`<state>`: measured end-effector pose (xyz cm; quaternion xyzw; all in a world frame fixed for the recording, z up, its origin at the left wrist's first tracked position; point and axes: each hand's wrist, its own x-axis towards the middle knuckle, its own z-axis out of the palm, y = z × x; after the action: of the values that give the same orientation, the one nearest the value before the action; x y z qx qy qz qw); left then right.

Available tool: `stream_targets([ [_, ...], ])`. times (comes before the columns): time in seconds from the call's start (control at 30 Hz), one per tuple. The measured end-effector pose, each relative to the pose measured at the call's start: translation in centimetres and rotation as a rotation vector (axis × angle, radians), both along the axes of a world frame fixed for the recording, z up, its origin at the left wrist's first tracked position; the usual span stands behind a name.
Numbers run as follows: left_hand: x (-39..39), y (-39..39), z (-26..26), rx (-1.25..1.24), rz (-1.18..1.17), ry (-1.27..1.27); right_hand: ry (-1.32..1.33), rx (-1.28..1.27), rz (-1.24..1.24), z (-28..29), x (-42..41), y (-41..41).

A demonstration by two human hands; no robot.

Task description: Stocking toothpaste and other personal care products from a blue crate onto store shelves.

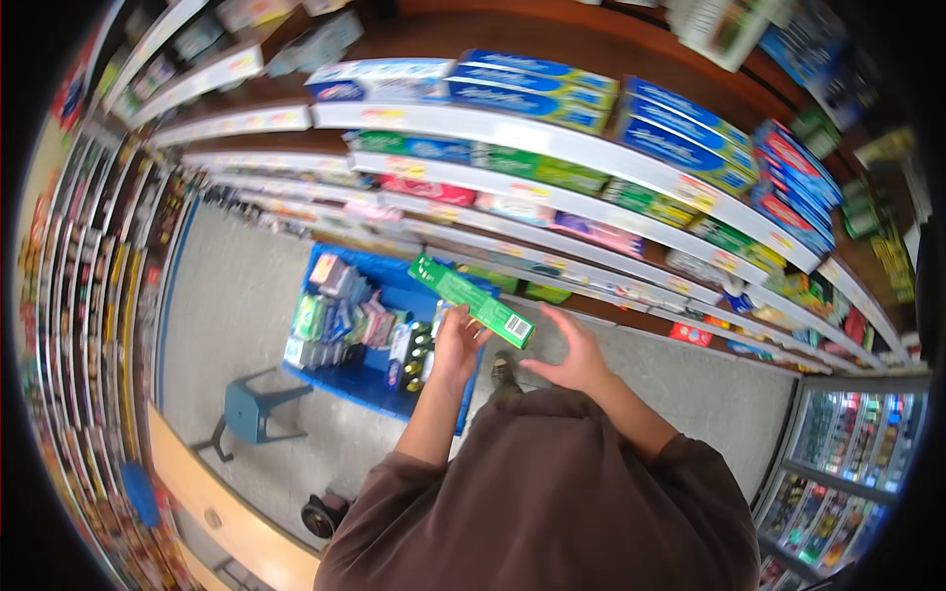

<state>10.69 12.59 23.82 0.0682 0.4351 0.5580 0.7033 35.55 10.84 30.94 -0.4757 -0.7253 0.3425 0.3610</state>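
Note:
My left hand (458, 341) grips a long green carton (473, 297), shaped like a toothpaste box, near its lower right end. A barcode shows on its upturned face. Just beyond that end, my right hand (573, 351) is apart from the carton, thumb and fingers spread around nothing. Below the carton, on the floor, stands a blue plastic bin (377, 360). Inside it are several small packs and boxes, plus a cluster of bottles or jars with shiny tops (417, 358), partly hidden by my left forearm.
Tiered shelves (510, 129) in front hold rows of blue toothpaste cartons (517, 96) and green cartons (539, 166). A teal plastic stool (255, 414) stands left of the bin. Farther left are a wooden counter (229, 513) and stocked racks (81, 295). A glass-fronted fridge (842, 436) is at right.

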Motion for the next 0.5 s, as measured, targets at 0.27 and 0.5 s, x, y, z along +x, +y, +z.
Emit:
stream_targets([
  [0.27, 13.0, -1.7, 4.3, 0.141, -0.274, 0.130, 0.194, -0.023, -0.250, -0.3, 9.9, -4.1],
  [0.5, 17.0, 1.8, 7.8, 0.447, -0.521, 0.055, 0.744, -0.530, -0.234, 0.6, 25.6, -5.3],
])
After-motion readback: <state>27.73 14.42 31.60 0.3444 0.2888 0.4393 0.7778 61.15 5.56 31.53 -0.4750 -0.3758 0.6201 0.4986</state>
